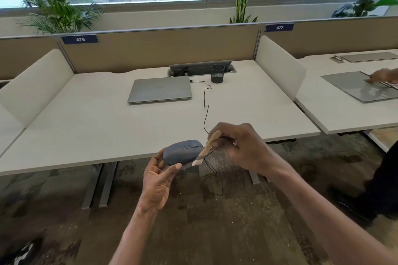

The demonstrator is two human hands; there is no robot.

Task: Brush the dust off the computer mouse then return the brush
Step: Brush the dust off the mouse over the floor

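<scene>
Grey mouse [183, 151] in left grip [159, 176]

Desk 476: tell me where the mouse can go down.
Widest bare patch: left half of the desk, between the white side divider and the laptop. The front strip is bare too. Right of the laptop, the cable and pen cup crowd it.

a dark grey plastic computer mouse [182, 151] with a thin black cord [205, 112]; a pale tan wooden-handled brush [208, 147] with whitish bristles. the flat desk top [90, 122] is off-white, the closed laptop [159, 89] silver-grey, the mesh pen cup [217, 73] black, the carpet [215, 221] mottled brown.
</scene>
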